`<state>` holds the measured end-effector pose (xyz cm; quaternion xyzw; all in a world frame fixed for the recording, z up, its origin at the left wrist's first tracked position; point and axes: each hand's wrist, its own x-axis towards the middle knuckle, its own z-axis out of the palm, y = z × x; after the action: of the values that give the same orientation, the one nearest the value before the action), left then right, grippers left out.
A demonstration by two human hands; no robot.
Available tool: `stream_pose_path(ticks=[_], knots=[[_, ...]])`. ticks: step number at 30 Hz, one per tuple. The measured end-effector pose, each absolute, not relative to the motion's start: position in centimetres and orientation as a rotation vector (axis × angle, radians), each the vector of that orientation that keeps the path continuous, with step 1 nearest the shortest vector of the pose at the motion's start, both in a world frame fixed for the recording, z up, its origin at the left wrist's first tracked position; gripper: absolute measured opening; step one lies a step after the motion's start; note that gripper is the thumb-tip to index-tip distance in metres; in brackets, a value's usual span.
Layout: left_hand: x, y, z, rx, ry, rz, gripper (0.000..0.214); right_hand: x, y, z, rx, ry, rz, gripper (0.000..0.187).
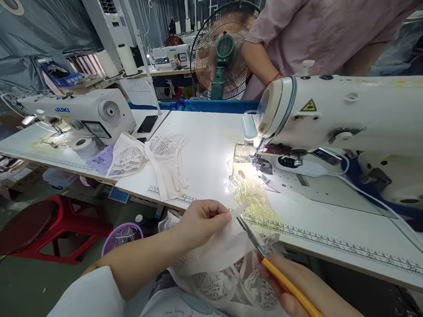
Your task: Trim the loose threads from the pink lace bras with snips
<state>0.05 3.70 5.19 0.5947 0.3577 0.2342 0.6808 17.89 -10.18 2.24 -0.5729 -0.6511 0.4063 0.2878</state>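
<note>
My left hand [207, 220] is closed in a pinch on the edge of a white lace bra [214, 283], and a short pale strip end [239, 209] sticks out past the fingertips. The bra hangs over my lap below the table edge. My right hand [289, 282] is wrapped round yellow-handled scissors [281, 278]. Their narrow metal blades point up and left, with the tip right by the pale strip; whether the blades touch it I cannot tell. Part of the bra lies behind the right hand and is hidden.
A lit sewing machine [337, 119] stands at the right. Lace bra pieces [165, 161], a phone [148, 124] and another JUKI machine [88, 113] are at the left. Beyond the table are a large fan [225, 51] and a person [318, 25]. A red stool [55, 228] stands on the floor.
</note>
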Motion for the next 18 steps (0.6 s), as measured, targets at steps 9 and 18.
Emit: stream_pose_path(ticks=[9, 18], knots=[[0.7, 3.4, 5.4, 1.368, 0.756, 0.482, 0.021, 17.6, -9.8, 1.9, -1.576, -1.733, 1.095, 0.066], [0.9, 3.3, 5.7, 1.347, 0.777, 0.461, 0.020, 17.6, -9.9, 1.6, -1.563, -1.829, 0.946, 0.062]])
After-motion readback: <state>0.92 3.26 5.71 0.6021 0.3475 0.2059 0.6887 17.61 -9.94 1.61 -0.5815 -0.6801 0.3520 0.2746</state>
